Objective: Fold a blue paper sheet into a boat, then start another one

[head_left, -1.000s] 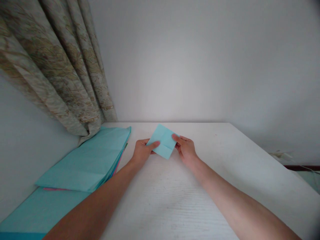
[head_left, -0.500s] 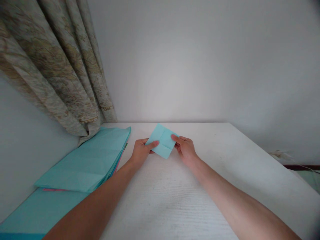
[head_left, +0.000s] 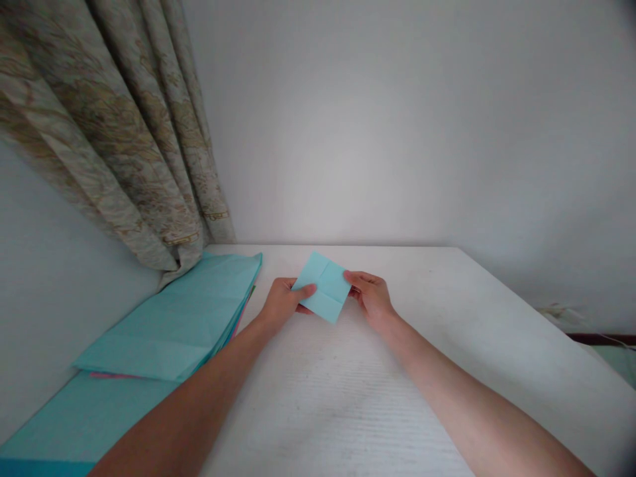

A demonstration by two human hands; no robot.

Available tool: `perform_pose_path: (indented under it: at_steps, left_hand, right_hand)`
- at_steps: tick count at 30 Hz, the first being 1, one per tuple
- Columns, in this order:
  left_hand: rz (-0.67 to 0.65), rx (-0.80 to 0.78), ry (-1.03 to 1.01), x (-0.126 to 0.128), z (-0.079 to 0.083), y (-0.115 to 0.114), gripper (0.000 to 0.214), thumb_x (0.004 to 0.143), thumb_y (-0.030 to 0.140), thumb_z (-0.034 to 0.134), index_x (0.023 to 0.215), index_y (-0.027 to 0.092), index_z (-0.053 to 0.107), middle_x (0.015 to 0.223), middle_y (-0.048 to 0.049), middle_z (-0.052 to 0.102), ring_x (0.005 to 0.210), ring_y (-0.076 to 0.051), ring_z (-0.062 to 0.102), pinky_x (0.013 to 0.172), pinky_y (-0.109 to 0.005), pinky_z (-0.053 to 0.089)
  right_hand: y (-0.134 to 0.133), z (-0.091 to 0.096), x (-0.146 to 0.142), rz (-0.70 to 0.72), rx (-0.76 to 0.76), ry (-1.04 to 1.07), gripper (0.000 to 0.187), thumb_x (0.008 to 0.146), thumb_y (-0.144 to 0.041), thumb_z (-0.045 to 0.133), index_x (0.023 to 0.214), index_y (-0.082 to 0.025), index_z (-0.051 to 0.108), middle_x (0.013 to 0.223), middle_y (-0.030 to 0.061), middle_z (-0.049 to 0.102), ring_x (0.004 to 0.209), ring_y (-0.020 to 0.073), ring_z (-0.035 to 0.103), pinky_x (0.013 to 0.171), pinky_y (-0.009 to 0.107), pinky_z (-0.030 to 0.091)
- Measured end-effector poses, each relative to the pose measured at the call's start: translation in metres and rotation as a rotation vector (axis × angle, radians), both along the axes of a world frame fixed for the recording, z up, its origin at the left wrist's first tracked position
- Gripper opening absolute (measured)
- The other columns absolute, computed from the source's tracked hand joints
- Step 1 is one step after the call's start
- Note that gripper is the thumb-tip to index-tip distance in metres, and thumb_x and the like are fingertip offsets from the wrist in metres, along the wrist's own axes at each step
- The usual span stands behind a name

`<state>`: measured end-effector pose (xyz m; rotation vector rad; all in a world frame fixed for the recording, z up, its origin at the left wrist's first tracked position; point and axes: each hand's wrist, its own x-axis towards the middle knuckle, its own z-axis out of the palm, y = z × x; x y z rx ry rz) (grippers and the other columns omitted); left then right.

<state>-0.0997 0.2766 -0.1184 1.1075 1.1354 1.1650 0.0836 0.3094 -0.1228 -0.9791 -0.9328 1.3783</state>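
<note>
A small folded square of light turquoise paper (head_left: 325,291) is held between my two hands, turned with one corner pointing toward me. Crease lines or flap edges cross its face. My left hand (head_left: 287,300) grips its left side, the thumb flat on top and the fingers behind it. At the upper right corner, my right hand (head_left: 370,291) pinches the paper between thumb and fingers. The fingers behind the paper are partly hidden.
On the left lies a stack of large turquoise paper sheets (head_left: 173,318), with pink and blue edges showing. A patterned curtain (head_left: 149,132) hangs above it. The white table (head_left: 338,397) meets a pale wall (head_left: 348,132). A cable (head_left: 601,334) shows at the far right.
My right thumb has slid outward from the paper's face to its corner. The paper sits slightly lower in view, and the view has shifted a little.
</note>
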Motion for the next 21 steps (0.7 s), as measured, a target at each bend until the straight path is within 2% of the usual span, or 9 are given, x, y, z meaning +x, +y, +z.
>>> perform_pose_path:
  at_steps: [3, 5, 10, 13, 16, 18, 21]
  left_hand:
    - [-0.085, -0.022, 0.077, 0.0022, 0.0003, -0.0017, 0.032, 0.067, 0.04, 0.069, 0.072, 0.009, 0.067, 0.065, -0.0107, 0.069, 0.055, -0.02, 0.065, 0.048, -0.028, 0.052]
    - [-0.156, -0.044, 0.132, 0.0034, -0.0004, -0.0028, 0.034, 0.071, 0.043, 0.064, 0.069, 0.01, 0.064, 0.054, -0.0088, 0.066, 0.046, -0.018, 0.062, 0.043, -0.027, 0.049]
    - [-0.279, 0.031, 0.357, 0.0008, -0.0014, -0.0046, 0.047, 0.08, 0.049, 0.05, 0.054, 0.011, 0.059, 0.03, -0.0003, 0.047, 0.026, -0.009, 0.04, 0.033, -0.02, 0.03]
    - [-0.319, 0.058, 0.412, -0.0014, -0.0005, -0.0058, 0.049, 0.08, 0.05, 0.05, 0.049, 0.012, 0.057, 0.03, 0.001, 0.044, 0.026, -0.007, 0.036, 0.034, -0.02, 0.026]
    - [-0.453, -0.029, 0.361, -0.0012, -0.0009, -0.006, 0.046, 0.074, 0.054, 0.055, 0.055, 0.012, 0.058, 0.045, -0.0041, 0.057, 0.034, -0.011, 0.048, 0.037, -0.022, 0.034]
    - [-0.423, -0.045, 0.329, -0.0007, -0.0026, -0.0043, 0.047, 0.073, 0.057, 0.055, 0.06, 0.011, 0.059, 0.053, -0.0058, 0.061, 0.041, -0.014, 0.053, 0.041, -0.024, 0.038]
    - [-0.18, 0.09, 0.411, -0.0013, -0.0063, 0.0011, 0.05, 0.076, 0.06, 0.049, 0.058, 0.013, 0.055, 0.049, -0.0006, 0.052, 0.043, -0.012, 0.048, 0.042, -0.022, 0.034]
  right_hand:
    - [0.0006, -0.0028, 0.002, -0.072, 0.104, -0.13, 0.032, 0.062, -0.045, 0.073, 0.054, -0.015, 0.063, 0.051, 0.0007, 0.055, 0.048, 0.0119, 0.046, 0.048, 0.026, 0.037]
    - [-0.0013, -0.0021, 0.0018, -0.125, 0.184, -0.216, 0.039, 0.066, -0.049, 0.069, 0.048, -0.016, 0.057, 0.045, -0.0018, 0.047, 0.045, 0.0106, 0.04, 0.046, 0.025, 0.032]
    - [-0.006, 0.0028, 0.0, -0.18, 0.272, -0.334, 0.048, 0.072, -0.053, 0.061, 0.044, -0.018, 0.044, 0.042, -0.0047, 0.036, 0.042, 0.0091, 0.034, 0.044, 0.024, 0.026]
    - [-0.0055, 0.0015, 0.0002, -0.139, 0.238, -0.32, 0.045, 0.069, -0.052, 0.063, 0.046, -0.018, 0.047, 0.042, -0.0053, 0.037, 0.042, 0.0089, 0.033, 0.043, 0.024, 0.025]
    - [-0.0051, -0.0002, 0.0006, -0.054, 0.182, -0.312, 0.037, 0.064, -0.05, 0.069, 0.051, -0.017, 0.057, 0.045, -0.0043, 0.044, 0.043, 0.0088, 0.035, 0.044, 0.024, 0.025]
    - [-0.0057, 0.0001, 0.0001, 0.0, 0.157, -0.318, 0.034, 0.061, -0.047, 0.071, 0.056, -0.015, 0.063, 0.048, -0.0022, 0.052, 0.045, 0.0096, 0.039, 0.045, 0.024, 0.028]
    - [-0.007, 0.0012, -0.0018, 0.054, 0.15, -0.331, 0.03, 0.059, -0.044, 0.073, 0.059, -0.015, 0.066, 0.054, 0.0007, 0.059, 0.049, 0.0108, 0.045, 0.049, 0.025, 0.033]
